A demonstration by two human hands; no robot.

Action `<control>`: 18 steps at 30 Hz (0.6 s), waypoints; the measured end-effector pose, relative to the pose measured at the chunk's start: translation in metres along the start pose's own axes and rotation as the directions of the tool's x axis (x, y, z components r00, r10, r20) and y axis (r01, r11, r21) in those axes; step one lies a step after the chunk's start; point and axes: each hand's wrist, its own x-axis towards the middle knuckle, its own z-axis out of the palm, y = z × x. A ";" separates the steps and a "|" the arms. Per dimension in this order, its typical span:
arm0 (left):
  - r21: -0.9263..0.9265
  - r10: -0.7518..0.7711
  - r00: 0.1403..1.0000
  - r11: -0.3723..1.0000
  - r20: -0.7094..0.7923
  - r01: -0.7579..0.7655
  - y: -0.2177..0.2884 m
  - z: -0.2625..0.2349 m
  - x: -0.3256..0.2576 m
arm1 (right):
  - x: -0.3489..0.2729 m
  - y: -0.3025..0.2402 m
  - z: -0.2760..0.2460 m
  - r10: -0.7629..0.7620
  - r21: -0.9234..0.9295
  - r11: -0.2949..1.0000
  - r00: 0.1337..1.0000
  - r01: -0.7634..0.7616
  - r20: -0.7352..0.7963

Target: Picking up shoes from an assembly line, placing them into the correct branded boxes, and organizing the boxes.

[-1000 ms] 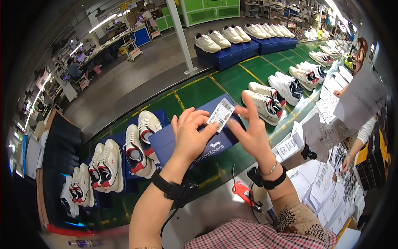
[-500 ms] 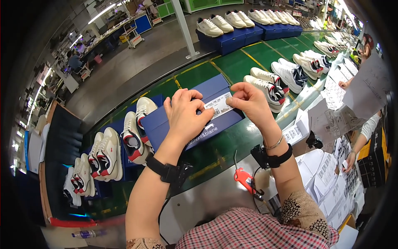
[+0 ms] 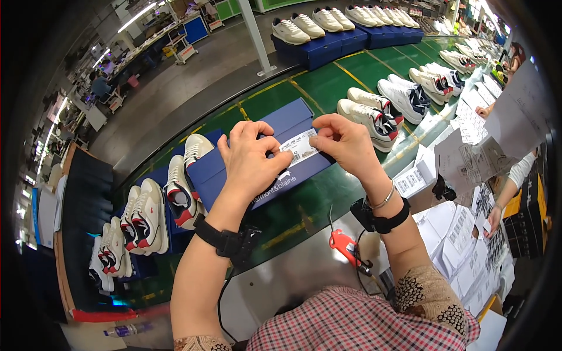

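A dark blue shoebox [image 3: 208, 175] lies at a slant on the green belt in front of me. At its near edge is a white printed label [image 3: 300, 147]. My left hand [image 3: 249, 161] rests over the box, its fingers bent and its thumb at the label's left end. Between the thumb and forefinger of my right hand [image 3: 346, 145] is the label's right end. I cannot tell how much of the label touches the cardboard. Beside the box's left end stands a pair of cream sneakers [image 3: 181, 193] with red and navy trim.
More sneakers [image 3: 146, 216] line the belt [image 3: 281, 225] at left, others [image 3: 374, 114] at right. Far boxes [image 3: 322, 51] carry pale shoes. A red air gun [image 3: 345, 245] lies on the near metal ledge. Paper sheets [image 3: 451, 234] are heaped at right, near another person's hand [image 3: 494, 219].
The box, the label and both my hands sit slightly farther left in view; the nearby shoes have shifted left a little too. Both hands keep their places at the label.
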 end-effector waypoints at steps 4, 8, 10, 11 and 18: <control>-0.006 -0.011 1.000 1.000 0.022 0.011 -0.001 -0.003 0.000 | 0.000 -0.001 0.001 -0.026 -0.041 0.999 1.000 0.026 0.001; 0.009 -0.021 0.999 1.000 0.034 0.020 0.001 -0.007 0.001 | -0.002 -0.002 0.006 -0.075 -0.102 0.992 0.997 0.071 -0.034; 0.032 -0.030 0.998 0.999 0.047 0.028 0.000 -0.007 0.002 | -0.002 -0.002 0.008 -0.108 -0.131 0.986 0.993 0.100 -0.054; 0.035 -0.033 0.998 0.999 0.045 0.031 0.000 -0.008 0.002 | -0.002 -0.002 0.008 -0.100 -0.116 0.989 0.993 0.093 -0.057; -0.052 -0.073 0.995 0.996 0.069 0.076 -0.005 -0.009 0.004 | 0.001 -0.003 0.007 -0.009 -0.001 1.000 1.000 0.009 -0.023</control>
